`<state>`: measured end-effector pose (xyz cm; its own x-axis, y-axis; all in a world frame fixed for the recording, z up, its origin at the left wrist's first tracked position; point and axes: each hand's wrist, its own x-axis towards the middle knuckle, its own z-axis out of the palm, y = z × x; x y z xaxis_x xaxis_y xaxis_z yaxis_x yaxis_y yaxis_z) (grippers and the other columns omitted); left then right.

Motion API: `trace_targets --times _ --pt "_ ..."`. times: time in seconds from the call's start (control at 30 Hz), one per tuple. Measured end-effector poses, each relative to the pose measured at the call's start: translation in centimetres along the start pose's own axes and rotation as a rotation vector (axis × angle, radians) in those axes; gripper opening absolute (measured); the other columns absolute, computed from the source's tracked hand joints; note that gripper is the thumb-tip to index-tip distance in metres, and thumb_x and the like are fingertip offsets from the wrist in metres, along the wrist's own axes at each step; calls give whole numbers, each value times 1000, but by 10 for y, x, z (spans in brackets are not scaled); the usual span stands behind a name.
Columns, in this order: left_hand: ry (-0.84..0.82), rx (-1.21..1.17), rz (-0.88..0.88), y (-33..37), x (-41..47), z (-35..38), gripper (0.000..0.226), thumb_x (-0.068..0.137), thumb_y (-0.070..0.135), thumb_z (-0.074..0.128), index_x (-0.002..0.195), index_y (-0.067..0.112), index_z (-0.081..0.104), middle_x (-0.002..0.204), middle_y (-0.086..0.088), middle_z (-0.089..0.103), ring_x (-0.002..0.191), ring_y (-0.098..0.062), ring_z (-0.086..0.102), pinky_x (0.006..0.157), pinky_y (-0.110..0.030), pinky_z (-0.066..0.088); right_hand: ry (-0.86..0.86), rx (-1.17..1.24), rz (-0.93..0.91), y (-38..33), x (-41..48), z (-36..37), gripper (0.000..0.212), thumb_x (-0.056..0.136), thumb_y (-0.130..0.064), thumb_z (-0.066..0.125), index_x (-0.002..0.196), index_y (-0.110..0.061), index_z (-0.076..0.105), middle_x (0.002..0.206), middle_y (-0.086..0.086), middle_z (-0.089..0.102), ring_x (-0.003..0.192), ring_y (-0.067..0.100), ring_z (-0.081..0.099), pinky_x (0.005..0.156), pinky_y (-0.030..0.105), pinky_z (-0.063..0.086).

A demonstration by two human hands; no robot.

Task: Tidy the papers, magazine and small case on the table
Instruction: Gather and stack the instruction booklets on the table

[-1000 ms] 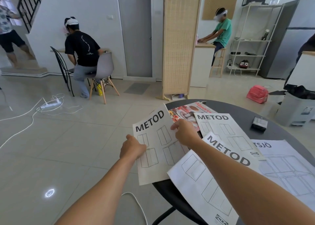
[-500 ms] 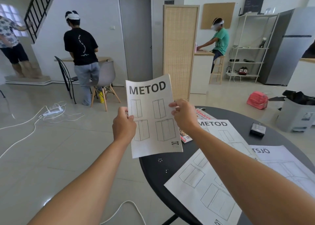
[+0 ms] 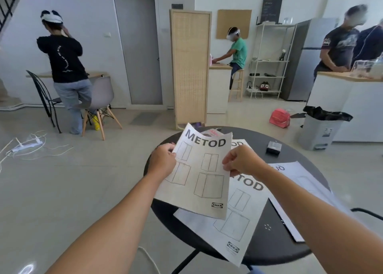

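Left hand [image 3: 162,161] is pinched shut on the left edge of the booklet [image 3: 199,176] — thumb on top, fingers tucked out of sight beneath. The booklet hangs above the near-left part of the table [image 3: 267,251], long axis running away from the person, title end farthest, slightly curled at the top. Right hand [image 3: 241,161] is clamped on the opposite edge, so both hands share the load, neither nearer than the other.

Directly under it, offset to the right, lies a second sheet [image 3: 234,222], flat, its near corner hanging past the table's rim. That's the relation that matters, I'd say: the held booklet sits up and left of that sheet with nearly the same heading, so a short drop right and down should stack them square.

Behind the booklet's top peeks the magazine [image 3: 213,132], mostly hidden. Another sheet's title shows just right of it. Farther right, a long white sheet [image 3: 298,190] lies flat, and beyond — well apart — the case [image 3: 274,146] rests closed; what's in it can't be told.
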<state>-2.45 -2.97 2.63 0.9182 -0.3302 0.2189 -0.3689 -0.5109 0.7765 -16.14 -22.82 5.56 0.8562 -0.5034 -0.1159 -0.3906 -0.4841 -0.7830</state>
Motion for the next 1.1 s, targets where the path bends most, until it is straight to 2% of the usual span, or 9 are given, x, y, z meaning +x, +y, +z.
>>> trace_targets --times 0.13,0.3,0.5,0.6,0.7,0.8,0.87,1.0,1.1 --pt "-124 86 54 13 -18 40 26 97 11 54 118 14 69 103 -7 73 87 -21 61 70 -30 43 -2 -14 127 44 -19 -15 8 80 7 74 83 0 71 89 14 76 72 25 77 61 28 63" --pt "-228 227 55 20 -29 71 24 98 14 52 119 14 64 112 -8 68 91 -24 62 76 -37 51 -17 -90 206 72 -29 -19 10 77 4 76 76 -5 71 86 16 77 74 29 78 75 39 64" --pt "-279 332 40 16 -30 92 17 97 17 58 113 15 63 107 -4 69 90 -22 66 77 -38 58 -70 -125 252 86 -33 -19 13 73 6 77 75 -4 69 80 18 76 65 28 76 74 34 64" --pt "-285 378 29 13 -30 96 13 94 16 59 106 13 64 105 -4 67 90 -21 63 78 -36 55 -85 -128 270 89 -32 -17 12 72 6 79 76 -2 71 84 19 77 62 26 75 71 34 64" --pt "-315 410 -14 14 -31 99 6 91 14 57 86 14 54 88 -4 60 76 -21 53 68 -36 48 -84 -138 274 91 -32 -16 13 72 6 79 77 -2 71 89 21 77 64 27 76 70 34 64" --pt "-346 332 -88 17 -27 100 33 89 14 58 66 21 35 68 3 42 64 -19 41 56 -30 34 -94 -147 276 95 -32 -15 12 72 5 79 78 -1 72 92 22 77 73 31 77 73 35 64" --pt "-368 247 -163 18 -24 98 37 87 13 59 60 17 33 59 3 37 54 -16 35 52 -28 29 -99 -143 284 96 -32 -15 13 72 5 80 81 0 72 91 22 77 75 31 77 73 35 64" --pt "-445 91 -203 14 -25 98 33 89 9 55 61 14 37 63 -2 42 62 -20 36 59 -30 32 -107 -124 297 97 -34 -15 25 73 4 81 90 -5 65 90 13 69 59 24 72 55 24 61" --pt "-416 -41 -154 14 -28 93 16 92 7 56 77 12 58 77 -9 65 67 -19 50 58 -26 40 -76 -173 278 94 -35 -13 57 72 -6 84 118 -12 51 105 8 58 66 19 66 57 27 57"
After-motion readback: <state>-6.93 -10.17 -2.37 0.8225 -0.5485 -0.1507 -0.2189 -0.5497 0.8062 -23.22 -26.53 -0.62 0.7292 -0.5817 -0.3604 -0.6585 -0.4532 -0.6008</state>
